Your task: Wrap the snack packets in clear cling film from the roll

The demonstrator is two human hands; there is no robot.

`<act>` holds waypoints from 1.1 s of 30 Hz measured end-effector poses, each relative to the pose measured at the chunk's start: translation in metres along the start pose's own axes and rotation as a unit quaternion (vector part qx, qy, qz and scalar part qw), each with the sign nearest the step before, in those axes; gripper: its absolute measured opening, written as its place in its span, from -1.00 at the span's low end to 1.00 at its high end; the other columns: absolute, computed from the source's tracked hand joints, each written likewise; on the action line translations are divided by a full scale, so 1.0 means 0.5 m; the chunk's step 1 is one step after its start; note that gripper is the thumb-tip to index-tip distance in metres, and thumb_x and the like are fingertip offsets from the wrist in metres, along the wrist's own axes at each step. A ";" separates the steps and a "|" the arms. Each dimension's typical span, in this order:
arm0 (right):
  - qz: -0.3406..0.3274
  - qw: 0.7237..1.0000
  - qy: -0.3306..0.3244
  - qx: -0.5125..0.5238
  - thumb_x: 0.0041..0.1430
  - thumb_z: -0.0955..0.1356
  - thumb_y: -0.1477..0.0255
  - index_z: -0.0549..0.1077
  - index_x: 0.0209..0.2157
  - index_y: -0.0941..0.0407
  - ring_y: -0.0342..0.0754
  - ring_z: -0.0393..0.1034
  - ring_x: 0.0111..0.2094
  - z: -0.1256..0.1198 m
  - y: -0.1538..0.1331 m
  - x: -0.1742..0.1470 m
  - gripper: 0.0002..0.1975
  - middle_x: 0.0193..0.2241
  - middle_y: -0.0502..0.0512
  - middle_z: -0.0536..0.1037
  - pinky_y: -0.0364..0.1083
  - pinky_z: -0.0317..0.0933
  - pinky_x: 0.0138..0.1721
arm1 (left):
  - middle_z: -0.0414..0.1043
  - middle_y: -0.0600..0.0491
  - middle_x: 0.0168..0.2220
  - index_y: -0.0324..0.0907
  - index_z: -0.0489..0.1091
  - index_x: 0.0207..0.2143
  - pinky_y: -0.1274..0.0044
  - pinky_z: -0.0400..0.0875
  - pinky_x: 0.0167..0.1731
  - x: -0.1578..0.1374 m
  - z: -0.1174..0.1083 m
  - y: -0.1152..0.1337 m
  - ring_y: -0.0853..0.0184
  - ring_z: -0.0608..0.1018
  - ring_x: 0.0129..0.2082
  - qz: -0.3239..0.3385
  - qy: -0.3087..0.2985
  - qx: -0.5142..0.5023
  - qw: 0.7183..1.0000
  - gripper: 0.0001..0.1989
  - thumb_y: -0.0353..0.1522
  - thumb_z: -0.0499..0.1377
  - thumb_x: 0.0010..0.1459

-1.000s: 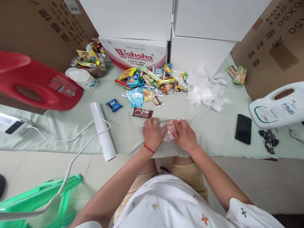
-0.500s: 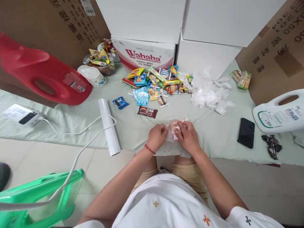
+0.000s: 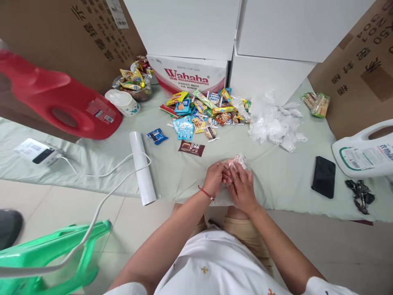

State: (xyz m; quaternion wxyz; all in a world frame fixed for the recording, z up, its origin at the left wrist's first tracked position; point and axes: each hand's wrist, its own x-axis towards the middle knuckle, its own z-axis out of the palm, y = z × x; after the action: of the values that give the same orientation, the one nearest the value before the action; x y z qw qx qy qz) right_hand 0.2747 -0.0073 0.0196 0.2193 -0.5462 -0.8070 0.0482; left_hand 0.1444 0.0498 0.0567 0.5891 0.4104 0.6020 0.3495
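Note:
A crinkled clear plastic bag [image 3: 242,161] with pinkish snack packets in it lies near the table's front edge, partly hidden by my hands. My left hand [image 3: 215,178], with a red cord bracelet at the wrist, is closed at the bag's left side, its fingertips gathered on the plastic. From the right, my right hand [image 3: 243,187] bends its fingers over the bag and holds it against the table. The hands almost touch. Just beyond them are a brown cocoa snack packet [image 3: 191,148] and a blue snack packet [image 3: 157,136].
A heap of wrapped snacks [image 3: 199,110] lies before the Wahaha carton [image 3: 188,76], beside crumpled clear bags [image 3: 273,125]. A plastic-film roll [image 3: 142,168] and white cable lie left, near a red jug [image 3: 70,104]. A phone [image 3: 324,177], keys [image 3: 360,196] and white jug [image 3: 365,151] lie right.
My left hand has moved right, closer to my right hand, and curled over the bag's near side. The bag is now more covered. The whole view has shifted slightly.

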 end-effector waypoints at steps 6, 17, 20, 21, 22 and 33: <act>0.030 0.996 -0.026 -0.081 0.42 0.25 0.34 -0.29 0.52 0.24 0.35 0.08 0.30 -0.006 -0.039 -0.036 -0.16 0.46 0.42 0.03 0.25 0.05 0.23 | 0.45 0.02 -0.45 -0.15 0.39 -0.47 0.51 0.34 -0.35 -0.025 0.004 0.007 0.28 0.54 -0.39 0.133 0.031 0.245 0.960 -0.82 -0.38 0.12 0.22; 0.059 0.995 -0.044 -0.065 0.42 0.24 0.34 -0.23 0.53 0.08 0.30 0.12 0.29 -0.011 -0.026 -0.026 -0.21 0.51 0.23 -0.07 0.25 0.09 0.25 | 0.46 -0.09 0.01 -0.13 0.49 0.06 0.37 0.44 0.03 0.016 -0.102 -0.067 0.23 0.51 0.02 0.403 0.038 0.212 0.889 -0.64 -0.45 0.08 0.27; 0.059 0.996 -0.042 -0.057 0.41 0.26 0.34 -0.20 0.53 0.07 0.28 0.13 0.28 -0.010 -0.024 -0.028 -0.20 0.51 0.20 -0.08 0.24 0.10 0.26 | 0.40 -0.13 0.04 -0.18 0.39 0.13 0.44 0.48 -0.17 0.015 -0.095 -0.061 0.24 0.51 -0.06 0.299 0.203 0.150 0.920 -0.63 -0.38 0.09 0.28; 0.058 0.996 -0.042 -0.052 0.41 0.26 0.35 -0.19 0.53 0.07 0.28 0.12 0.28 -0.009 -0.023 -0.029 -0.20 0.51 0.20 -0.08 0.23 0.11 0.26 | 0.43 -0.12 0.00 -0.18 0.37 0.11 0.45 0.46 -0.21 0.012 -0.094 -0.054 0.24 0.52 -0.10 0.251 0.251 0.137 0.925 -0.65 -0.34 0.06 0.31; 0.057 0.996 -0.042 -0.047 0.41 0.26 0.35 -0.19 0.53 0.06 0.27 0.12 0.29 -0.009 -0.024 -0.029 -0.21 0.51 0.19 -0.08 0.23 0.12 0.26 | 0.47 -0.10 -0.07 -0.18 0.38 0.07 0.45 0.44 -0.23 0.006 -0.094 -0.046 0.24 0.54 -0.14 0.205 0.270 0.142 0.930 -0.68 -0.29 0.04 0.35; 0.022 0.998 -0.026 -0.043 0.45 0.24 0.25 -0.08 0.51 0.06 0.28 0.06 0.37 -0.059 -0.020 -0.001 -0.28 0.43 0.20 0.20 0.32 0.03 0.32 | 0.51 0.04 -0.37 -0.15 0.49 -0.34 0.51 0.26 -0.35 -0.039 -0.073 -0.046 0.31 0.51 -0.38 0.204 0.143 0.364 0.897 -0.89 -0.40 0.18 0.25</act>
State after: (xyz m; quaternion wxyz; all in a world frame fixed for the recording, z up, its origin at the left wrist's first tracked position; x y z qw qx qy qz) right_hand 0.2781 -0.0166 0.0491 0.1732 -0.5714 -0.8016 0.0327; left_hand 0.1053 0.0247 0.0463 0.2221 0.6558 0.6680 0.2728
